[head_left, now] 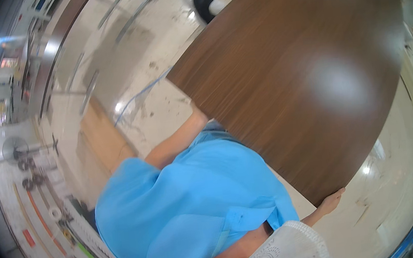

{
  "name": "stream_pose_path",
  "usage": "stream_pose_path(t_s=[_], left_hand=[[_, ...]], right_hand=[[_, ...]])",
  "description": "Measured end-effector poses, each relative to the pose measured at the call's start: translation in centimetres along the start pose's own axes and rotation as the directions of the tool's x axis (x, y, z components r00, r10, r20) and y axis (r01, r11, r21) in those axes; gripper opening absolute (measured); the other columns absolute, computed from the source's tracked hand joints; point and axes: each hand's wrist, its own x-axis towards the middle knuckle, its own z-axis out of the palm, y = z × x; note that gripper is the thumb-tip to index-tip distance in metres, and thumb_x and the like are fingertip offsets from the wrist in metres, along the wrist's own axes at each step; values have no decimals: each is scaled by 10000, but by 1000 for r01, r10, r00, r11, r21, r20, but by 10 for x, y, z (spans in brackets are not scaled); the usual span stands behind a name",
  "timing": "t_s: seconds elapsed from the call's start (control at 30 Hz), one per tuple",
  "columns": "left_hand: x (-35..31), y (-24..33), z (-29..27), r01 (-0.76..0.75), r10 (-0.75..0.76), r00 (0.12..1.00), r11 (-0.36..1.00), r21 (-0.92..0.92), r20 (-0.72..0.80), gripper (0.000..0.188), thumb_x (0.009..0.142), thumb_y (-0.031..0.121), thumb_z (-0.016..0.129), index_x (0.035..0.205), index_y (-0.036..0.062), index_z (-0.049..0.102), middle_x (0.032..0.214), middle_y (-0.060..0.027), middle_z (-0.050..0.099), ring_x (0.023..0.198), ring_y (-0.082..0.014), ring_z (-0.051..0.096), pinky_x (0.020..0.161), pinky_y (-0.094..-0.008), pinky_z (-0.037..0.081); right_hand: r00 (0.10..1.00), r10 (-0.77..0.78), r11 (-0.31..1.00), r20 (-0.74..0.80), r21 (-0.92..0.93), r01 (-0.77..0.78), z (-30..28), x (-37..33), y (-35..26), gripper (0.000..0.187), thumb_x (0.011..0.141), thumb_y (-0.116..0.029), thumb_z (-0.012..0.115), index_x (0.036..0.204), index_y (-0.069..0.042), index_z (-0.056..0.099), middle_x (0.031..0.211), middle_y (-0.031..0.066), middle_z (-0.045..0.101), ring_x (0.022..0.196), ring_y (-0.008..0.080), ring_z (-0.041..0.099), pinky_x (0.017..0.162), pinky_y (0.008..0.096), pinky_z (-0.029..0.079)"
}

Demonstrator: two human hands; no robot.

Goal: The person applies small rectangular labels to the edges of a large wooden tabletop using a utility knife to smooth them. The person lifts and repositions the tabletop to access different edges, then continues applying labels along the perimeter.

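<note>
I carry a large dark brown wood-grain panel [292, 72] that fills the upper right of the view. My right hand [333, 200] grips its lower corner, fingers wrapped over the edge. My left forearm reaches out of my blue shirt sleeve [185, 209] to the panel's left edge. There my left hand [198, 118] presses against the board, its fingers mostly hidden behind it. A white face mask [283, 253] shows at the bottom edge.
Below is a glossy pale floor [155, 47] with a blue cable [143, 93] and a light wooden board [107, 138]. Metal bars [122, 8] lie farther off. A fan [14, 148], tape rolls and tools [37, 175] line the left. A black shoe [204, 5] shows by the panel's top.
</note>
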Motion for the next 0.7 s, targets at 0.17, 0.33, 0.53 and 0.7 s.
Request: stream_pose_path(t_s=[0.17, 0.33, 0.53, 0.7], left_hand=[[15, 5, -3, 49, -52, 978, 999, -20, -201, 595, 1040, 512, 412, 1416, 73, 557, 1382, -114, 636, 1250, -327, 611, 1089, -508, 476], [5, 33, 10, -103, 113, 947, 993, 48, -300, 625, 1052, 536, 361, 1429, 77, 553, 1383, -107, 637, 1231, -320, 617, 1104, -495, 449], [-20, 135, 10, -396, 331, 916, 840, 372, 228, 521, 1062, 509, 487, 1335, 78, 595, 1224, -90, 692, 1190, -264, 636, 1079, -474, 455], [-19, 185, 7, -245, 72, 968, 485, 839, 241, 502, 1011, 417, 662, 1343, 48, 589, 1190, -88, 697, 1099, -205, 677, 1029, -394, 475]], right_hand=[[990, -101, 995, -95, -22, 99, 6, -7, -19, 753, 1085, -576, 270, 1508, 14, 472, 1481, 240, 546, 1339, 425, 532, 1126, 472, 424], [879, -417, 907, -232, -173, 384, 26, -9, -9, 669, 1104, -442, 355, 1521, 78, 409, 1529, 280, 468, 1407, 427, 451, 1172, 469, 379], [685, -642, 763, -343, -370, 530, 64, -30, 6, 551, 1099, -355, 479, 1360, 126, 534, 1332, 336, 566, 1237, 471, 536, 1073, 497, 433], [591, -713, 659, -377, -648, 382, 107, -83, -12, 536, 1104, -328, 458, 1335, 143, 566, 1395, 319, 577, 1333, 476, 508, 1169, 530, 362]])
